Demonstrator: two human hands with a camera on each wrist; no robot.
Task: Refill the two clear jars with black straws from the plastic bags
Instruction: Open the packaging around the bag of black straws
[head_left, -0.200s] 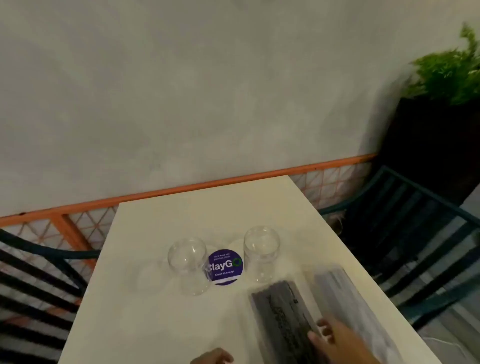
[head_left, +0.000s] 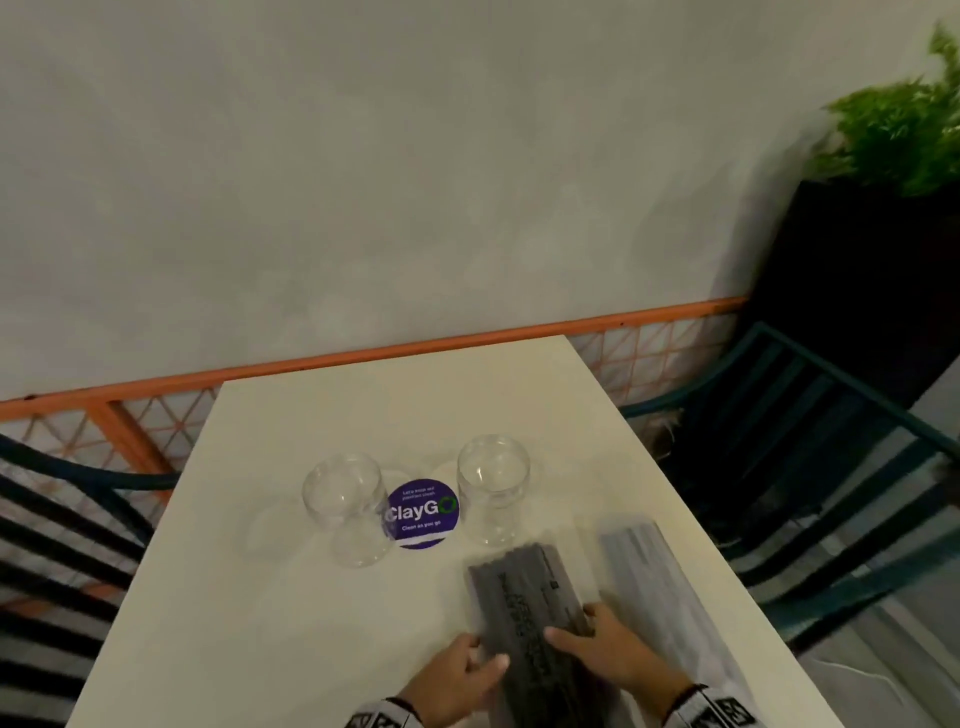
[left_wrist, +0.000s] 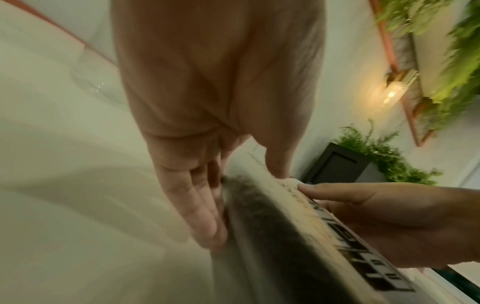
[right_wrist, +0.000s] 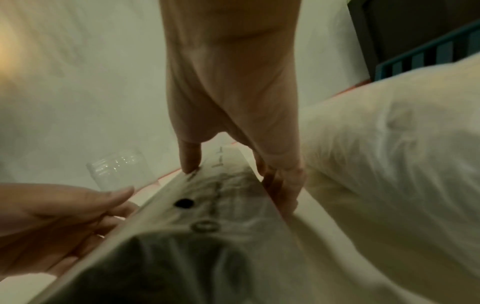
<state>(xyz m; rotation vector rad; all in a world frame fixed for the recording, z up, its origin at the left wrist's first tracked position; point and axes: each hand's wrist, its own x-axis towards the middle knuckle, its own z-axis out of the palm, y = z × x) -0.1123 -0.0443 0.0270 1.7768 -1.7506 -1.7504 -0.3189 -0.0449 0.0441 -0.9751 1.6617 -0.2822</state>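
Now both hands (head_left: 535, 660) clasp the straw bag (head_left: 524, 597) between them.

Purple ClayGo sticker (head_left: 422, 513) on white table (head_left: 291, 613), teal chair (head_left: 810, 436) beside

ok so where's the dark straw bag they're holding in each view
Head: dark straw bag, bottom centre, between left hand and right hand.
Left wrist: bag runs lower centre to bottom right.
Right wrist: bag fills lower centre.
Shared landmark: the black print on the bag.
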